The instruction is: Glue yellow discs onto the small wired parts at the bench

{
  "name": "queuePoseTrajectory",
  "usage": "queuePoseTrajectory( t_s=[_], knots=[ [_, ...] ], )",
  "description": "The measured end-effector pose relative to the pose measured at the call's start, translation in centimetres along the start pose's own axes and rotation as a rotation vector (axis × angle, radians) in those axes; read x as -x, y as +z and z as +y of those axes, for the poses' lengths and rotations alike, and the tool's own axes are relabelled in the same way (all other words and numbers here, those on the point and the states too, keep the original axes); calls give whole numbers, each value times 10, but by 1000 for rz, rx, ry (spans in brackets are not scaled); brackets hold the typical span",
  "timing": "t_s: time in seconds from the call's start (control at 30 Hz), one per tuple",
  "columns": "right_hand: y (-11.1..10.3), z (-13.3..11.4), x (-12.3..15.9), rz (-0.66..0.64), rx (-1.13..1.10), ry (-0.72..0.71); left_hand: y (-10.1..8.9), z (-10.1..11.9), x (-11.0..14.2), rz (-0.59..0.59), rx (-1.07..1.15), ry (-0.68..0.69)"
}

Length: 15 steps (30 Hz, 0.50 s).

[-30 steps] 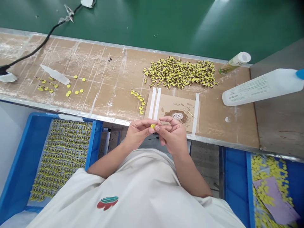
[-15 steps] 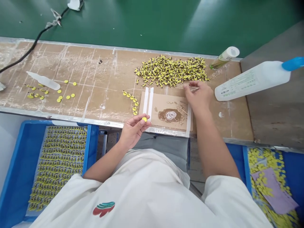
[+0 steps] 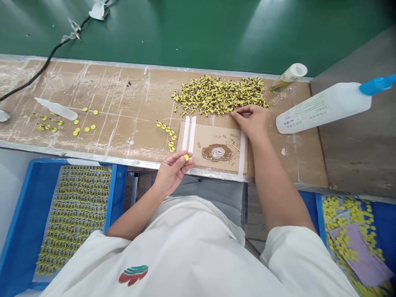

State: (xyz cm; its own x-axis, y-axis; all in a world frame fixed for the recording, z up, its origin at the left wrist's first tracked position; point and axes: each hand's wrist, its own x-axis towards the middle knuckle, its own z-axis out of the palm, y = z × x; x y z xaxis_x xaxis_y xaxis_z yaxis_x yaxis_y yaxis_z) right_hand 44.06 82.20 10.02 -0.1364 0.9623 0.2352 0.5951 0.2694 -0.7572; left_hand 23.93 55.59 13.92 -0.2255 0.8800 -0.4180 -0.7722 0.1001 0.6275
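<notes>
Between the thumb and fingers of my left hand [image 3: 173,171] is a small round yellow disc [image 3: 186,157], held just over the front edge of the bench. My right hand [image 3: 253,121] reaches to the near edge of a pile of small yellow-and-black pieces [image 3: 216,95], its thumb and index finger pinched together on one of them; the fingertips largely hide it. Below that hand lies a cardboard sheet [image 3: 204,134] with white strips, a wet puddle of clear glue-like liquid [image 3: 218,153] and a thin stick [image 3: 235,147]. Left of the sheet, several discs with dark pieces on them [image 3: 168,129] form a curved row.
A white bottle with a blue cap [image 3: 324,107] leans at the right, near a clear tube with a white lid [image 3: 289,77]. Loose yellow discs [image 3: 87,129] and a white plastic piece [image 3: 57,109] lie left. Blue bins [image 3: 117,198] flank me below. A black cable [image 3: 46,64] crosses the left.
My right hand has shifted slightly left along the pile's near edge, and its thumb and index finger have come together. My left hand still holds the yellow disc. The view has moved slightly.
</notes>
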Motion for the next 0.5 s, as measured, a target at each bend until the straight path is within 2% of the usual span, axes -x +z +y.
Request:
queuePoseTrajectory(
  t_s=[0.1, 0.17, 0.37, 0.5],
  knots=[
    [-8, 3, 0, 1, -122, 20, 1, -1, -3, -12, 7, 0],
    [-17, 3, 2, 12, -119, 16, 1, -1, -4, -12, 15, -2],
    [-53, -16, 27, -15, 56, -112, 1, -2, -5, -42, 17, -23],
    [-62, -22, 51, -48, 210, -276, 0, -4, -8, -53, 5, -33]
  ],
)
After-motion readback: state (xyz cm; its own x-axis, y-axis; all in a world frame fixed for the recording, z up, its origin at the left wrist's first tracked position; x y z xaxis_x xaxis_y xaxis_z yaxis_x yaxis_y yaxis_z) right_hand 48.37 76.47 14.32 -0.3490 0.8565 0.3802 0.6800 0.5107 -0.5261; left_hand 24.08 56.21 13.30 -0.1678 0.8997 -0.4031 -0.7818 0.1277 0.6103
